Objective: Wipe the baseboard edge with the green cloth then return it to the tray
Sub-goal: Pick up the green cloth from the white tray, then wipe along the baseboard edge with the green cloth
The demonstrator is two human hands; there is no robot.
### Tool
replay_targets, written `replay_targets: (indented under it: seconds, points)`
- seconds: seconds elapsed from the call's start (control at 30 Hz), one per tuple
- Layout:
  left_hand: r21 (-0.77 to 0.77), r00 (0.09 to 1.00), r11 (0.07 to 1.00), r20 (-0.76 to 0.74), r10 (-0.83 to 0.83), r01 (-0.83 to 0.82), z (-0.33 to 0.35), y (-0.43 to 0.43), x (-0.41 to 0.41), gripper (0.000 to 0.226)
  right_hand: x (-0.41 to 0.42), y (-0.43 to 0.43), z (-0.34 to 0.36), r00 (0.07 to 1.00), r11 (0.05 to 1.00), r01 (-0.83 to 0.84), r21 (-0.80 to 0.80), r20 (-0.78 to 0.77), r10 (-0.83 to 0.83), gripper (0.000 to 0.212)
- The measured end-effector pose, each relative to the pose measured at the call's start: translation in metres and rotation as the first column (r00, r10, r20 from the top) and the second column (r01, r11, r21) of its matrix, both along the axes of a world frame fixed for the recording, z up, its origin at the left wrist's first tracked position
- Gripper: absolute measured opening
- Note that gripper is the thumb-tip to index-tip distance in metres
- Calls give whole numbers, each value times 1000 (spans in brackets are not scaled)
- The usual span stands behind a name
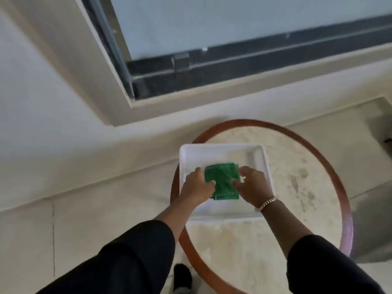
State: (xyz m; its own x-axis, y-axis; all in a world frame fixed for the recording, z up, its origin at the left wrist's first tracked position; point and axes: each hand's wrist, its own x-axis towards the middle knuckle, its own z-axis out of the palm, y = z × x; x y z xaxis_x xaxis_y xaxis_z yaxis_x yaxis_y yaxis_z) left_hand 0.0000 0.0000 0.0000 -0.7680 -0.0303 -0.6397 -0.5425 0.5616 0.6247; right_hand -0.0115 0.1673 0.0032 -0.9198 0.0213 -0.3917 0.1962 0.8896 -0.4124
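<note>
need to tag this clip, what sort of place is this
Probably an indoor room in a home or hotel: a round stone-topped table with a wooden rim, pale floor tiles, and a dark-framed window in a plain wall.

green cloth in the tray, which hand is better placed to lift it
Left, marginally. The left hand has its fingers on the green cloth, which lies in the white tray. The right hand hovers spread over its right edge.
</note>
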Motion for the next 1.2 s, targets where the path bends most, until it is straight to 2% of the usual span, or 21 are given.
replay_targets:
  seconds: [0.1, 0.23, 0.33, 0.43, 0.57, 0.7, 0.77, 0.93, 1.03, 1.13, 1.2]
  points:
    - [26, 986, 988, 68, 151, -153, -27, 13, -7, 54, -1, -2, -23, 986, 984, 165, -63, -12, -166, 48]
    - [41, 925, 928, 109, 365, -371, -55, 28, -16, 55, -2, -8, -47, 945, 939, 326, -113, 69, -320, 57]
    - [114, 863, 860, 169, 476, -497, -62, 32, -17, 44, -2, -11, -50, 888, 861, 459, -219, 85, -452, 57]
    - [209, 847, 823, 189, 496, -528, -60, 28, -9, 28, 3, -14, -44, 837, 782, 529, -329, 52, -545, 55]
    - [327, 881, 819, 144, 450, -472, -39, 8, 19, 25, 20, -24, -22, 765, 646, 595, -478, 93, -637, 58]
    - [435, 854, 747, 111, 509, -502, -13, -31, 49, 26, 46, -52, 9, 772, 577, 572, -584, 145, -619, 53]
    - [468, 830, 709, 106, 548, -528, -1, -63, 64, 27, 60, -80, 20, 804, 585, 532, -612, 148, -576, 49]
    - [453, 786, 682, 69, 614, -573, 3, -164, 112, 19, 99, -174, 23, 887, 629, 430, -648, 174, -427, 49]
    - [440, 759, 662, 75, 646, -607, -10, -233, 146, 22, 122, -242, 7, 907, 643, 415, -644, 237, -349, 50]
    - [447, 747, 644, 90, 658, -621, -39, -306, 177, 21, 150, -311, -22, 871, 576, 491, -653, 367, -327, 42]
    - [416, 736, 642, 105, 669, -644, -74, -356, 203, 22, 171, -360, -53, 850, 577, 521, -629, 441, -288, 38]
